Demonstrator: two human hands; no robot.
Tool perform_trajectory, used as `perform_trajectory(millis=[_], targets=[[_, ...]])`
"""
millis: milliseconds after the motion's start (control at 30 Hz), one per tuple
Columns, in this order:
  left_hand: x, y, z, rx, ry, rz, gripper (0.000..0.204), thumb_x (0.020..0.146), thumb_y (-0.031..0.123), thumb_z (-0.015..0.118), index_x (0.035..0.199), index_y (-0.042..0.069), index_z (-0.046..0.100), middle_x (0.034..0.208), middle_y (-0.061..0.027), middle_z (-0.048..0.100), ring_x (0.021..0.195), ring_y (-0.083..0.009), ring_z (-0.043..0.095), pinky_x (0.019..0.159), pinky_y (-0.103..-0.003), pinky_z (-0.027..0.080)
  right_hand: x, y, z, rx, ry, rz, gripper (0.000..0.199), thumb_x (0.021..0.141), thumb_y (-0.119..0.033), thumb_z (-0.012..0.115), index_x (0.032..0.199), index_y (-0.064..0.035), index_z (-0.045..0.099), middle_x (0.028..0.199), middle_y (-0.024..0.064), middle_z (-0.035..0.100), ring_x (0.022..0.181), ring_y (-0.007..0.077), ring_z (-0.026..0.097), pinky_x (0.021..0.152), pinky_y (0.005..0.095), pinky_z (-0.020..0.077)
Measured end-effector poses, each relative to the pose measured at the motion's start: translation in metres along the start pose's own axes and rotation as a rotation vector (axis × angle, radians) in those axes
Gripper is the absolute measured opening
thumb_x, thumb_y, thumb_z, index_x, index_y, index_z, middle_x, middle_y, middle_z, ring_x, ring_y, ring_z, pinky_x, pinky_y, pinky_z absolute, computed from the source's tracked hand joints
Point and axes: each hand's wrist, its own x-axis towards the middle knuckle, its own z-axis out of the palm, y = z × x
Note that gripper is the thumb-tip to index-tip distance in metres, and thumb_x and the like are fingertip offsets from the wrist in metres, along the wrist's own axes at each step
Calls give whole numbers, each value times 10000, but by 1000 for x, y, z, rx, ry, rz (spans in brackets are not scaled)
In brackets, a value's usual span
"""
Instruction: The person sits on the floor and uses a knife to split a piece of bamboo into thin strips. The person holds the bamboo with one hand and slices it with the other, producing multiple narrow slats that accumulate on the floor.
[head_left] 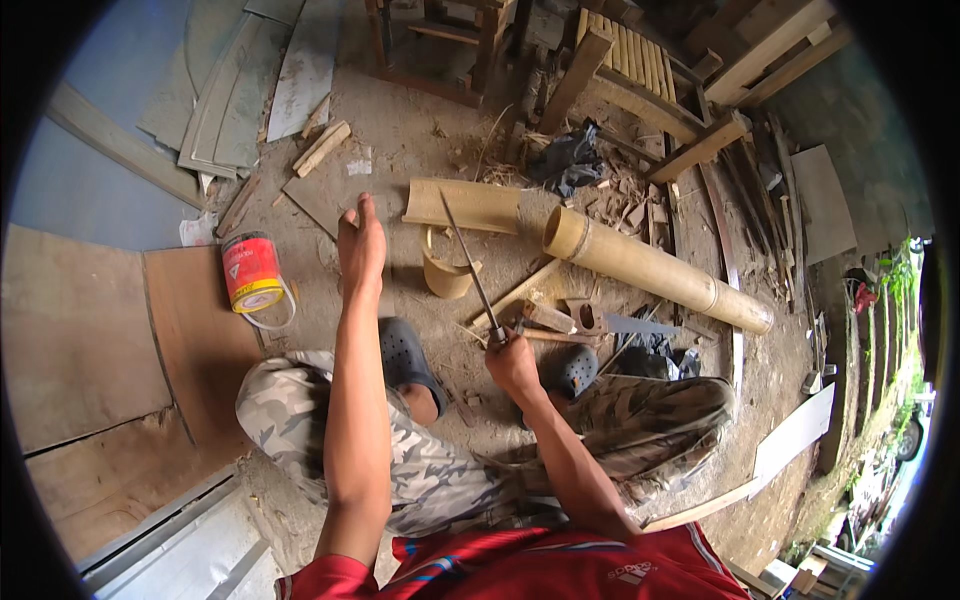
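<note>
My right hand (513,364) grips the handle of a long, narrow-bladed knife (466,255), its blade slanting up and away to the left. My left hand (364,245) is raised with nothing visible in it, seen edge-on with its fingers pointing away and apart. Beyond the blade lies a split half of bamboo (470,206), hollow side up. A short curved bamboo piece (449,277) rests on the ground between my hands. To the right, a thick bamboo pole (650,268) lies at a slant. Near my right foot are a handsaw (632,324) and a small wood block (548,317).
A red and yellow can (253,275) lies tipped at the left beside wooden boards (90,330). Wooden frames (640,100) and a dark plastic bag (568,160) are at the back. Wood scraps and shavings litter the ground. My clog-covered feet (408,365) flank the work area.
</note>
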Motion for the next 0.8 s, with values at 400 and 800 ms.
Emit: perform_trajectory(millis=[400,800], targets=[[1,0,-6,22,56,11,837,970,590,429,1479,-64,314,1508,-287,369,1389,-389,399,1128,-446,335,-28,-57,-43,149,-29,-15,205,824,-151,620,995,-37,633,850,208,689,825,375,686,723,421,517],[10,-16,-15,77,106,44,861,947,643,441,1456,-48,366,1472,-295,413,1373,-384,418,1126,-422,329,-11,-51,-30,-62,-88,-58,252,817,-162,599,1014,-6,621,837,293,660,850,476,651,719,501,513]])
